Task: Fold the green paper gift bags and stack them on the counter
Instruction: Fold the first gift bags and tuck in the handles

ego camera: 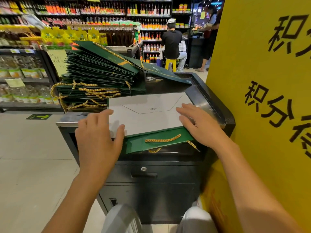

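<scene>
**Item: green paper gift bag** [151,144], one, flattened. It lies on the near part of the tabletop [204,96]. Its white base panel [146,115] is folded up over the body and shows an envelope-like crease and a small printed line. The green mouth end overhangs the near edge, and a gold rope handle [162,140] lies across it.

**Left hand** [99,137]: the fingers [105,115] are straight and spread, holding nothing. They lie flat at the panel's left edge, with the thumb on the white.

**Right hand** [200,125]: the fingers [185,110] are straight and flat on the panel's right end, gripping nothing.

**Stack of folded bags** [101,76]: it sits far left on the tabletop, just behind the flattened bag, fanned and tilted, with rope handles spilling off its front. One further bag [165,72] leans from the stack towards the far right corner.

**Clearances:** a raised rim and a yellow signboard [260,98] stand close on the right. A bare strip of tabletop lies right of the panel, and open floor [33,148] lies to the left.
</scene>
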`<action>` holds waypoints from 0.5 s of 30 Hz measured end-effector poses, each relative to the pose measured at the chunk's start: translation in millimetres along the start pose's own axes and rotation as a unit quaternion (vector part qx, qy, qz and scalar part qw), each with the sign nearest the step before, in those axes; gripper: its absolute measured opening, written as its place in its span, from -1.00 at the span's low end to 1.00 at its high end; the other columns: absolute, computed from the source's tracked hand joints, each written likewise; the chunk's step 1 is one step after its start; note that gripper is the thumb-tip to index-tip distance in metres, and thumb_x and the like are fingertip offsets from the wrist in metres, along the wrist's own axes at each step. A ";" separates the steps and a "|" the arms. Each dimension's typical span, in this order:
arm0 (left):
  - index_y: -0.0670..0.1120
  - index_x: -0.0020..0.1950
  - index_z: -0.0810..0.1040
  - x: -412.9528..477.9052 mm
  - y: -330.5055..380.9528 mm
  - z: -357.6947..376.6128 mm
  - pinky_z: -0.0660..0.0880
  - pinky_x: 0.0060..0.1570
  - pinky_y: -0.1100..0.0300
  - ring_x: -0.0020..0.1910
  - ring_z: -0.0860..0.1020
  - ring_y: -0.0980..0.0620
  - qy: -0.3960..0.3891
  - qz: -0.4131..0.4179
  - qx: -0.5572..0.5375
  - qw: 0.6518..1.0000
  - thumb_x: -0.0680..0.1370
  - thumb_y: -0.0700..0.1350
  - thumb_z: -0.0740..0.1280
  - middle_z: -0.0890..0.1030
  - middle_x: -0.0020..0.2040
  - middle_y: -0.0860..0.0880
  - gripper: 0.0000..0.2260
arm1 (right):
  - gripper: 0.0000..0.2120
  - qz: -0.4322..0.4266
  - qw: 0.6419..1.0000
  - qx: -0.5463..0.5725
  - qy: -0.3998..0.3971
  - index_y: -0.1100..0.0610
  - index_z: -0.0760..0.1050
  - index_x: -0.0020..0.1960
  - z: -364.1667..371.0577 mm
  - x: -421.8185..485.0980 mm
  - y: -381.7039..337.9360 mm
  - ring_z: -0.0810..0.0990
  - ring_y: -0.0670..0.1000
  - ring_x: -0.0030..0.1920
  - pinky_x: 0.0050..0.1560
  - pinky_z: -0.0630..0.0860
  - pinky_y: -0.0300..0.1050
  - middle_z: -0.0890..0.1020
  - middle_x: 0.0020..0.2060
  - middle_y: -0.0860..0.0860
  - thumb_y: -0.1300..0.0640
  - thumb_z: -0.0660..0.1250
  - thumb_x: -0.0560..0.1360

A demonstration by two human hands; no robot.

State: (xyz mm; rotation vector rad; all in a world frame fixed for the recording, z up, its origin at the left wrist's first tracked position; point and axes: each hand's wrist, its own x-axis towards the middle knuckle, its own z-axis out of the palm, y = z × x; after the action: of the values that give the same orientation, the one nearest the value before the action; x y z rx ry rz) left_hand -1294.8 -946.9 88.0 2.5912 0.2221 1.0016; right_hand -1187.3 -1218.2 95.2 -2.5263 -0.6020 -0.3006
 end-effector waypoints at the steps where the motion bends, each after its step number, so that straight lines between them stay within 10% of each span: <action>1: -0.10 0.31 0.56 0.2 11.3 -1.1 0.38 0.11 -0.08 0.18 0.45 -0.18 0.019 0.065 -0.012 0.998 0.57 0.01 0.40 0.58 0.16 -0.14 -0.65 | -0.58 0.003 1.000 0.004 -0.002 -0.11 0.35 0.54 0.1 0.0 0.2 0.17 -0.07 0.59 0.58 0.13 0.00 0.30 0.57 -0.09 -0.08 0.14 0.70; 7: 0.08 0.23 0.66 13.0 82.5 14.9 0.43 0.16 0.01 0.16 0.47 0.01 -0.234 0.211 -0.107 0.943 0.55 0.23 0.36 0.60 0.15 0.05 -0.65 | -0.59 0.004 1.000 0.002 0.005 -0.12 0.37 0.53 1.0 0.2 1.7 0.15 -0.09 0.58 0.59 0.11 0.00 0.30 0.57 -0.10 -0.09 0.15 0.70; 15: 0.10 0.10 0.68 27.0 93.3 31.4 0.43 0.17 0.04 0.17 0.44 0.04 -0.251 0.211 -0.046 0.944 0.59 0.12 0.37 0.57 0.18 0.08 -0.82 | -0.60 0.008 1.000 0.000 0.013 -0.18 0.36 0.52 4.3 -0.3 4.6 0.13 -0.15 0.58 0.52 0.21 0.04 0.28 0.56 -0.18 -0.13 0.13 0.69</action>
State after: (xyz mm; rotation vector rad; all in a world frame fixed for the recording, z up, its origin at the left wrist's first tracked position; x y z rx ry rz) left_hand -1251.9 -1034.4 118.5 2.7549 -0.5135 0.4166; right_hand -1185.0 -1219.5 89.5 -2.5227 -0.5715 -0.3280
